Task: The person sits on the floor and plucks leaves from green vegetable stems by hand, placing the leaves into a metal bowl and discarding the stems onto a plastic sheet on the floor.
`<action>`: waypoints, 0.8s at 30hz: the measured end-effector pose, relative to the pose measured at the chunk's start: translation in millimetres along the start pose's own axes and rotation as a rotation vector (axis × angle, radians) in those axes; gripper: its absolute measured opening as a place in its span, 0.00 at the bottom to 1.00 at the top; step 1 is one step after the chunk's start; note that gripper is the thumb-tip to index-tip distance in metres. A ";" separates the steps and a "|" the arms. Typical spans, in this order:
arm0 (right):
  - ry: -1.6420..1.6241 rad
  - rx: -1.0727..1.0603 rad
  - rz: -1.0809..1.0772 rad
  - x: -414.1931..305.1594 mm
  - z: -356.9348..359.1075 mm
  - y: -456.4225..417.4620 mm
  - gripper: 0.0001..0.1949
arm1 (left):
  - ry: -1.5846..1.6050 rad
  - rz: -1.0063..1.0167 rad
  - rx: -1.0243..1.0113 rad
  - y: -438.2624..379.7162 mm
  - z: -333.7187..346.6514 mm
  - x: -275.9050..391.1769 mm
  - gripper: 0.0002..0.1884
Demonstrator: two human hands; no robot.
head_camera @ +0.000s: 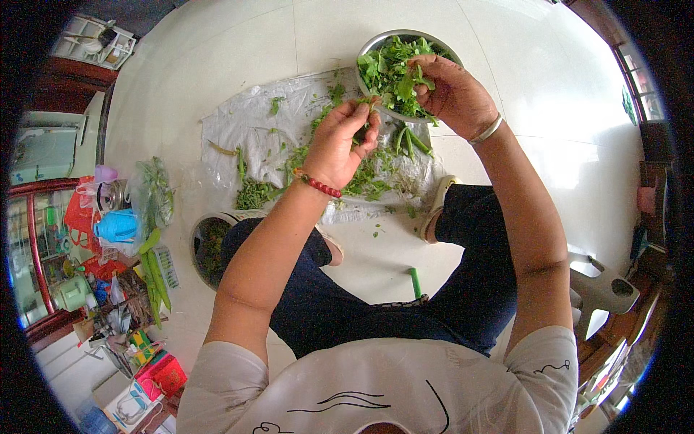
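My right hand [452, 95] is over the near right side of a steel bowl [374, 44] heaped with leafy greens [386, 62]. Its fingers pinch a leafy sprig [407, 87]. To the left, my left hand [344, 138], with a red bead bracelet at the wrist, closes on a small piece of greens [372, 102] between thumb and fingertips. Beneath both hands spreads a silvery plastic sheet [238, 116]. Loose leaves and stems [374, 176] lie scattered on it, with a few green pods [415, 142] beside the bowl and a dense green bunch [252, 195] at the near left.
A bin [209, 249] holding plant scraps stands by my left leg. Farther left are long green gourds [154, 282], a bagged vegetable [157, 190] and a blue jug [116, 225]. A grey plastic chair [607, 287] is on my right. A green rod [415, 282] shows between my legs.
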State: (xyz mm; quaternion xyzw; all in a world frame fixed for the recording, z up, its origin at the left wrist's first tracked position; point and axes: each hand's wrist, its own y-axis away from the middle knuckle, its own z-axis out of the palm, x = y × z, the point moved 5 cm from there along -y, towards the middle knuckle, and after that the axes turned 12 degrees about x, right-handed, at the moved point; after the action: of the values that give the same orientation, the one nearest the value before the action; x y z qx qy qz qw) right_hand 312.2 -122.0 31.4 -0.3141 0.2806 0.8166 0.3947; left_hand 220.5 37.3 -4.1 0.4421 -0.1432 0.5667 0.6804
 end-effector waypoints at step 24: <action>0.589 -0.040 -0.094 21.8 26.2 9.7 0.09 | -0.011 0.009 -0.124 6.4 8.9 3.0 0.09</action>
State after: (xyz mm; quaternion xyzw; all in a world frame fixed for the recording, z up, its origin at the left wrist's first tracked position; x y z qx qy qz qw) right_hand 285.9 -98.4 34.3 -0.5580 0.3521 0.6764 0.3274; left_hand 218.5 32.3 5.9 0.4018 -0.1839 0.5573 0.7029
